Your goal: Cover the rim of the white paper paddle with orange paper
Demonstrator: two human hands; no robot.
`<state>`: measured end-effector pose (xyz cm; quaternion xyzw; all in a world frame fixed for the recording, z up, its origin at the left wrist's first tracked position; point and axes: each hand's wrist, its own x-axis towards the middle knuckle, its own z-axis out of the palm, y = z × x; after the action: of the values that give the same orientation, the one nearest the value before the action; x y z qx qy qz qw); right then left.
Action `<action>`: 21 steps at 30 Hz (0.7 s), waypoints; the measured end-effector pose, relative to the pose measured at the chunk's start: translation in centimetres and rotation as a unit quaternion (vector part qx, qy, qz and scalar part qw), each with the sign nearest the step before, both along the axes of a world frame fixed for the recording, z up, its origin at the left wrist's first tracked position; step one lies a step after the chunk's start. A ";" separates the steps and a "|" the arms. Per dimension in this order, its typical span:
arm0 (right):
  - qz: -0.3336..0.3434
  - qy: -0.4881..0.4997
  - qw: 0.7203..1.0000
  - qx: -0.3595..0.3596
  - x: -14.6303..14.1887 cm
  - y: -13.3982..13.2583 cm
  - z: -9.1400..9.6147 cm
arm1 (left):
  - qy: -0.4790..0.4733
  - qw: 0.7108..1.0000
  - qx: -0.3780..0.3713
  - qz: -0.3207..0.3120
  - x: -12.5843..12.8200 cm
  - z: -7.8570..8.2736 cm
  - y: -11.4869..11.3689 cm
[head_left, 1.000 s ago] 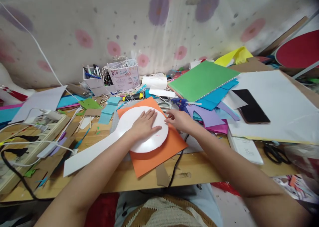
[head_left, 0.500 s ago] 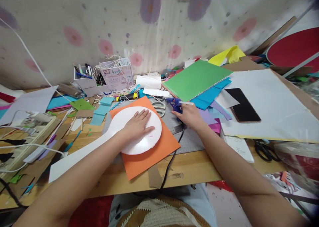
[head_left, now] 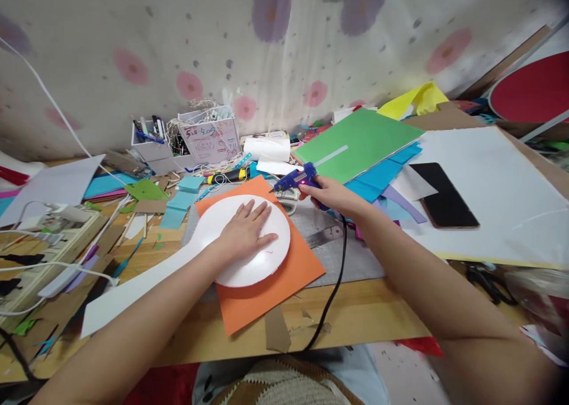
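My left hand [head_left: 247,230] lies flat with fingers spread on a white paddle-shaped board [head_left: 271,262], a round head with a long handle toward the lower left. Under the board is an orange sheet [head_left: 249,310], turned at an angle. My right hand [head_left: 326,194] grips a blue hot glue gun [head_left: 293,179] with a lit red light. Its nozzle points left, just above the far corner of the orange sheet. A glue stick [head_left: 333,154] sticks out of its back, and a black cord [head_left: 335,292] trails down over the table edge.
A grey cutting mat [head_left: 355,262] with a metal ruler [head_left: 326,236] lies under the work. To the right are green sheets [head_left: 355,141] and a black phone [head_left: 447,197]. Pen boxes [head_left: 153,147] stand at the back. A power strip [head_left: 57,257] with cables is on the left.
My right hand has lifted the glue gun from near the scissors and swung its nozzle left toward the orange sheet. My left hand stays on the white board.
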<state>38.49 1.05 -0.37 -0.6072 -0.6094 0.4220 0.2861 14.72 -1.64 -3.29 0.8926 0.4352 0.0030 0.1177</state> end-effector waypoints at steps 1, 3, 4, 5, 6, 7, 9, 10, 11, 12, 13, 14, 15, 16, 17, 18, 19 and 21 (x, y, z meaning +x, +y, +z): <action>0.012 0.008 1.000 -0.004 -0.4 0.6 0.0 | 0.005 1.000 0.000 0.000 0.0 0.0 0.0; 0.023 0.023 0.999 -0.011 -1.1 1.9 -0.2 | 0.013 1.000 0.001 0.002 0.0 -0.2 0.0; 0.026 0.026 0.999 -0.017 -1.4 2.6 -0.3 | 0.015 1.000 0.000 0.002 0.0 -0.2 0.1; 0.029 0.025 0.999 -0.026 -1.7 3.3 -0.4 | 0.015 1.000 0.000 0.003 0.0 -0.3 0.1; 0.033 0.022 0.999 -0.035 -2.0 4.0 -0.4 | 0.015 1.000 0.002 0.003 0.0 -0.5 0.1; 0.038 0.016 0.998 -0.044 -2.2 4.6 -0.4 | 0.014 1.000 0.003 0.003 -0.1 -0.6 0.1; 0.050 0.002 0.997 -0.058 -2.6 5.6 -0.3 | 0.012 1.000 0.006 0.000 -0.1 -0.8 0.1; 0.055 -0.004 0.997 -0.062 -2.9 6.0 -0.2 | 0.013 1.000 0.006 -0.001 -0.1 -0.9 0.1; 0.061 -0.008 0.996 -0.065 -3.1 6.4 -0.2 | 0.012 1.000 0.005 -0.001 -0.1 -1.0 0.0; 0.066 -0.011 0.996 -0.067 -3.3 6.7 -0.2 | 0.010 1.000 0.004 0.000 -0.1 -1.0 0.0; 0.070 -0.013 0.995 -0.068 -3.5 7.0 -0.2 | 0.004 1.000 0.002 0.001 -0.1 -1.0 -0.1; 0.072 -0.013 0.995 -0.069 -3.7 7.2 -0.2 | -0.006 1.000 -0.005 0.002 -0.1 -0.9 -0.1; 0.072 -0.013 0.995 -0.071 -3.8 7.3 -0.2 | -0.021 1.000 -0.017 0.003 -0.2 -0.7 0.0; 0.068 -0.008 0.995 -0.070 -3.8 7.4 -0.2 | -0.045 0.999 -0.030 0.009 -0.3 -0.3 0.2; 0.062 0.002 0.996 -0.069 -3.8 7.4 -0.1 | -0.081 0.996 -0.039 0.025 -0.5 0.1 0.5; 0.056 0.020 0.996 -0.068 -3.7 7.4 0.0 | -0.127 0.990 -0.042 0.051 -0.8 0.7 1.0; 0.051 0.048 0.995 -0.069 -3.5 7.2 0.1 | -0.181 0.979 -0.033 0.091 -1.2 1.2 1.6; 0.046 0.130 0.987 -0.079 -3.1 6.8 0.5 | -0.285 0.940 0.014 0.186 -2.0 2.4 3.2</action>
<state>35.37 7.89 0.16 -0.5390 -0.5591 0.5568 0.2947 12.70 1.52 -0.86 0.7589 0.5415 0.2854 0.2222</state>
